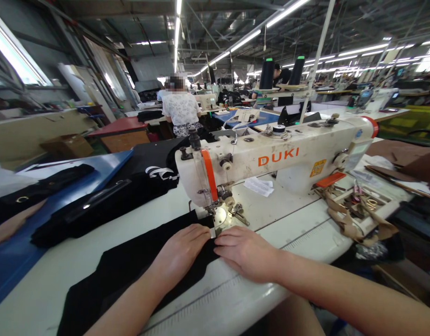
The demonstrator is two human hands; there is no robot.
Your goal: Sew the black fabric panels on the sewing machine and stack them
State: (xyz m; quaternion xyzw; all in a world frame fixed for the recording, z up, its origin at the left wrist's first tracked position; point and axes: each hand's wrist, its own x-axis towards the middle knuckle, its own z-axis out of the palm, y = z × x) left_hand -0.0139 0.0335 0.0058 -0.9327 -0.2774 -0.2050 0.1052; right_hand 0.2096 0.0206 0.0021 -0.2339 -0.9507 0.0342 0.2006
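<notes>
A white sewing machine (278,154) marked DUKI stands on a pale table (187,308). Black fabric (124,261) lies flat to the left of its needle area, one end close to the presser foot. My left hand (183,252) rests on this fabric with fingers closed on its end, beside a small white piece (212,233). Just right of it, my right hand (246,252) has its fingers together at the fabric's edge, in front of the round metal plate (220,216). The fingertips of both hands are nearly touching.
Folded black items (103,198) with white straps lie at the left, by a blue surface (8,275) and another person's arm (17,224). A tray (369,226) of tools and brown strips sits right. A white paper (259,186) lies under the machine arm. A person (182,109) is behind.
</notes>
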